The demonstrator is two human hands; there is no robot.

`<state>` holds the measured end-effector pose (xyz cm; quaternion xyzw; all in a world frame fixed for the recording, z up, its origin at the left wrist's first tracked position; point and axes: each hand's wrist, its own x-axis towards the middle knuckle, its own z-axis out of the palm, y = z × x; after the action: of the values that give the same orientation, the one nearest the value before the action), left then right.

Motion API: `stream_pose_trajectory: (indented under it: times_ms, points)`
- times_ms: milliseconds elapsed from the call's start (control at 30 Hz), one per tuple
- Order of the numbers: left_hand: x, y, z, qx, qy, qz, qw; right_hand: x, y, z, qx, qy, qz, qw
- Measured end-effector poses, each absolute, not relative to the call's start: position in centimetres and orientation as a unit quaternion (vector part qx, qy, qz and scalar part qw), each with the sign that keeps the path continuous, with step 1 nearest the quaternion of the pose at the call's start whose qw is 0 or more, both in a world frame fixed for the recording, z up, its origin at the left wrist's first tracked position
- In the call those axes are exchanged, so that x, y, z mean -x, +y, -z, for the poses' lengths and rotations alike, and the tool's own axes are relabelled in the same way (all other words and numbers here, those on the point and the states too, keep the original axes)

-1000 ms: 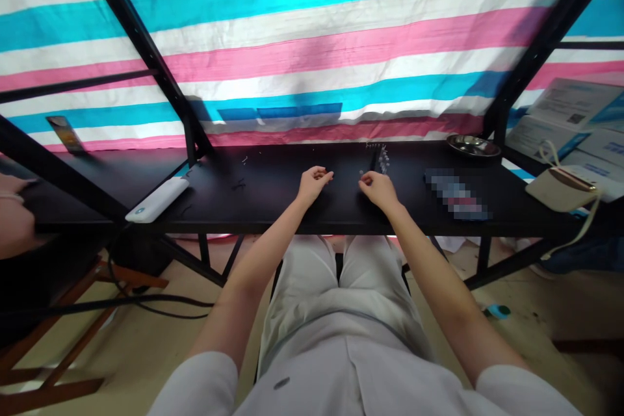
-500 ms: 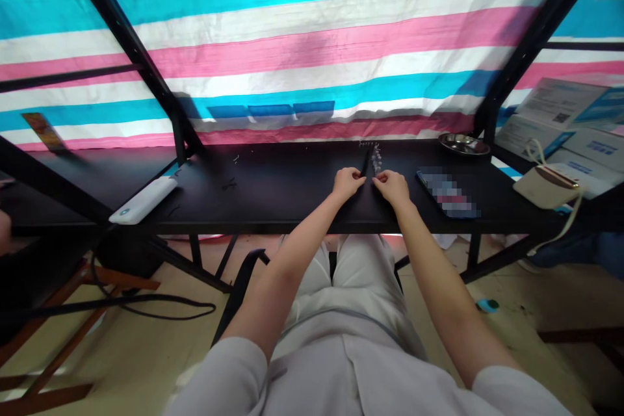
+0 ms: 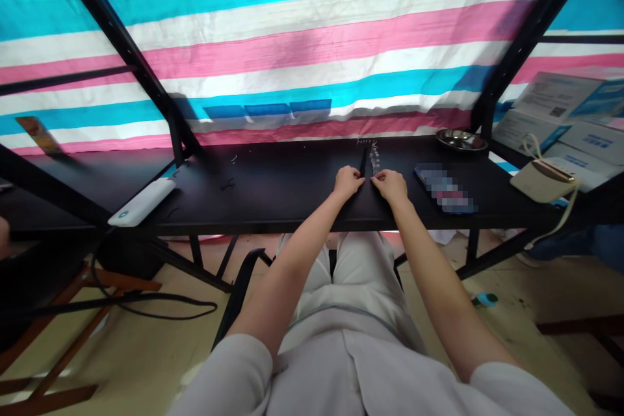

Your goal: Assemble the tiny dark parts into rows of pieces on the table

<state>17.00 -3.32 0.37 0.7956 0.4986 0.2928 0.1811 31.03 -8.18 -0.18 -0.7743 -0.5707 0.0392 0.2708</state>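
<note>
My left hand (image 3: 348, 183) rests on the black table with its fingers pinched at the near end of a thin black strip (image 3: 364, 161). Just right of it, my right hand (image 3: 390, 184) has thumb and fingertips closed at the near end of a strand of small clear, bead-like pieces (image 3: 374, 157). A narrow gap separates the two hands. The strip and the strand run side by side away from me, and a short row of tiny pale pieces (image 3: 364, 141) lies near their far ends. What exactly sits between the fingertips is too small to make out.
Right of my hands lie a phone (image 3: 444, 190) and a round metal dish (image 3: 461, 140). A cream bag (image 3: 542, 181) and white boxes (image 3: 560, 104) stand at the far right. On the left are a white oblong device (image 3: 142, 201) and dark scraps (image 3: 227, 184). Black frame posts flank the table.
The view has shifted slightly. Both hands stay in nearly the same place and the same pinch, beside the strip and the strand.
</note>
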Motion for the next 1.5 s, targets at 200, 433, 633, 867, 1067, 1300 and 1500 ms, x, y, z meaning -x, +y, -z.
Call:
stream_pose_trajectory:
  times_ms: [200,433,633,867,1067,1300,1500]
  points:
    - [-17.0,-3.6,-0.6,-0.792,0.518,-0.280,0.165,-31.1,-8.2,0.4,0.773,-0.575,-0.027,0.268]
    - [-17.0,-4.2,-1.0,-0.795,0.535,-0.248,0.138,-30.8,-8.7,0.3,0.771,-0.584,-0.009,0.253]
    - [-16.8,-4.4,-0.9,-0.798,0.539,-0.239,0.128,-30.9,-8.9,0.4,0.769,-0.585,-0.009,0.257]
    - [-16.5,-5.2,-0.7,-0.802,0.524,-0.261,0.116,-30.9,-8.8,0.5,0.769,-0.585,-0.008,0.258]
    - [-16.4,-6.1,-1.0,-0.809,0.491,-0.309,0.090,-30.9,-8.8,0.5,0.768,-0.588,-0.005,0.256]
    - [-16.5,-6.6,-1.2,-0.837,0.463,-0.288,0.047,-30.6,-8.8,0.3,0.768,-0.592,0.003,0.245]
    - [-16.6,-6.5,-1.2,-0.820,0.476,-0.311,0.063,-30.3,-9.0,0.2,0.740,-0.630,0.001,0.234]
